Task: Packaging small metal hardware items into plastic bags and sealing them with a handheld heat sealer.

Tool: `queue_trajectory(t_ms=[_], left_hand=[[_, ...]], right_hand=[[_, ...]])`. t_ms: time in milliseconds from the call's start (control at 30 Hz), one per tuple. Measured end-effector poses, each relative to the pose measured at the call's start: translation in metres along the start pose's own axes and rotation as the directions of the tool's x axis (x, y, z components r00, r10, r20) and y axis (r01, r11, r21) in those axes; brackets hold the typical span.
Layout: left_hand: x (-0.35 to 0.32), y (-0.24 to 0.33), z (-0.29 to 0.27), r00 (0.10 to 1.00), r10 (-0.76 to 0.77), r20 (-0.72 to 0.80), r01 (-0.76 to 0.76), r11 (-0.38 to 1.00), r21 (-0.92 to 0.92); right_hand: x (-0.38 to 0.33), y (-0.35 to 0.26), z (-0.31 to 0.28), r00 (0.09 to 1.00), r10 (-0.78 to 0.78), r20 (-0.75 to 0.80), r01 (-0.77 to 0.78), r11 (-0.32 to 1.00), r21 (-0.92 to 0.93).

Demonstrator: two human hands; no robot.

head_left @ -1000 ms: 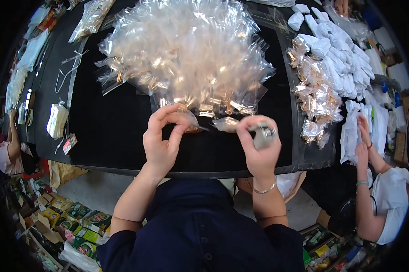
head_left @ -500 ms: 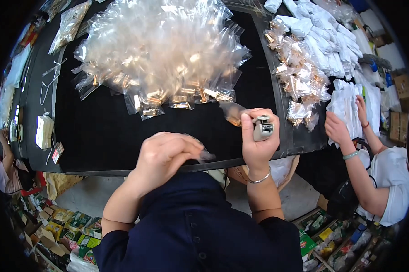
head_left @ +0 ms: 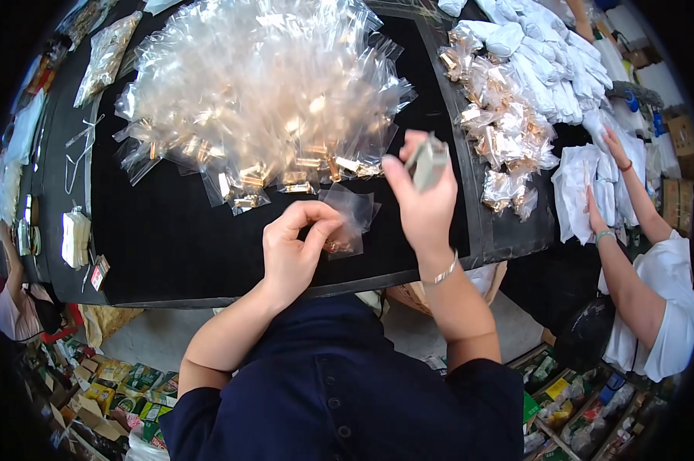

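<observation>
My left hand (head_left: 297,242) is closed in a pinch on a small clear plastic bag (head_left: 355,223) with coppery pieces at its lower end. The bag is just above the black tabletop near its front edge. To its right, my right hand (head_left: 428,192) is wrapped round a grey hand tool that looks like a stapler (head_left: 430,165), raised and slightly blurred. Beyond both hands spreads a large heap of clear bags (head_left: 247,84), with gold-coloured metal pieces showing along its near edge.
More filled bags (head_left: 508,138) lie along the right side, by a pile of white wrapped bundles (head_left: 543,69). A co-worker's hands (head_left: 597,211) handle white packets at right. At left are a pale stack of slips (head_left: 76,238), a wire hanger (head_left: 78,157) and a filled clear bag (head_left: 107,58).
The bag with coppery pieces, earlier at my right hand, is now in my left hand's pinch. My left hand has moved up and right; my right hand has moved farther away with the stapler.
</observation>
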State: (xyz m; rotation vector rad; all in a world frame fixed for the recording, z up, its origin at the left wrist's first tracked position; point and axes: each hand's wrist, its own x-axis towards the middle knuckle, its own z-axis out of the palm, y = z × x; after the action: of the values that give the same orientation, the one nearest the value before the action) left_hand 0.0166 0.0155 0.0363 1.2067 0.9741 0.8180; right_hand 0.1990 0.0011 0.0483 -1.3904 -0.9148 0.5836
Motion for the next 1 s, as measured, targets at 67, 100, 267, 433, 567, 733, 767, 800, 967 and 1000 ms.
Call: queue_trajectory(t_ms=[67, 100, 267, 433, 567, 733, 767, 800, 967, 1000], left_hand=[[0.001, 0.002, -0.003, 1.0, 0.0, -0.019, 0.0, 1.0, 0.008], [0.001, 0.002, -0.006, 1.0, 0.017, 0.024, -0.019, 0.998, 0.066], [0.019, 0.009, -0.02, 0.896, 0.376, 0.238, -0.438, 0.84, 0.322], [0.027, 0.014, -0.011, 0.853, 0.395, 0.341, -0.505, 0.789, 0.349], [0.023, 0.007, -0.002, 0.955, -0.101, 0.281, 0.112, 0.993, -0.026], [0.017, -0.007, 0.015, 0.997, 0.024, 0.076, -0.013, 0.991, -0.135], [0.016, -0.005, 0.016, 0.998, -0.011, 0.062, 0.021, 0.985, -0.169], [0.016, -0.003, 0.015, 0.998, -0.046, 0.047, 0.054, 0.977, -0.205], [0.013, 0.002, 0.006, 0.992, -0.12, 0.036, 0.123, 0.988, -0.095], [0.014, 0.005, 0.004, 0.992, -0.117, 0.037, 0.12, 0.988, -0.096]], right_hand=[[0.021, 0.008, 0.005, 0.994, 0.102, 0.027, -0.103, 0.994, 0.024], [0.025, 0.01, 0.006, 0.987, 0.153, 0.041, -0.154, 0.987, 0.035], [-0.005, -0.003, -0.001, 0.995, -0.072, 0.066, 0.073, 0.997, -0.006], [-0.027, -0.004, -0.016, 0.948, 0.171, 0.266, -0.247, 0.927, 0.281], [-0.044, 0.0, -0.025, 0.925, 0.297, 0.237, -0.37, 0.844, 0.387], [-0.065, 0.006, -0.009, 0.993, 0.111, 0.034, -0.112, 0.994, 0.007], [-0.067, 0.007, -0.007, 0.999, -0.022, 0.03, 0.028, 0.977, -0.212], [-0.065, 0.005, -0.007, 0.999, -0.022, 0.034, 0.029, 0.977, -0.211], [-0.054, 0.0, -0.01, 0.932, 0.36, 0.034, -0.361, 0.927, 0.099], [-0.054, 0.002, -0.01, 0.927, 0.374, 0.036, -0.375, 0.918, 0.13]])
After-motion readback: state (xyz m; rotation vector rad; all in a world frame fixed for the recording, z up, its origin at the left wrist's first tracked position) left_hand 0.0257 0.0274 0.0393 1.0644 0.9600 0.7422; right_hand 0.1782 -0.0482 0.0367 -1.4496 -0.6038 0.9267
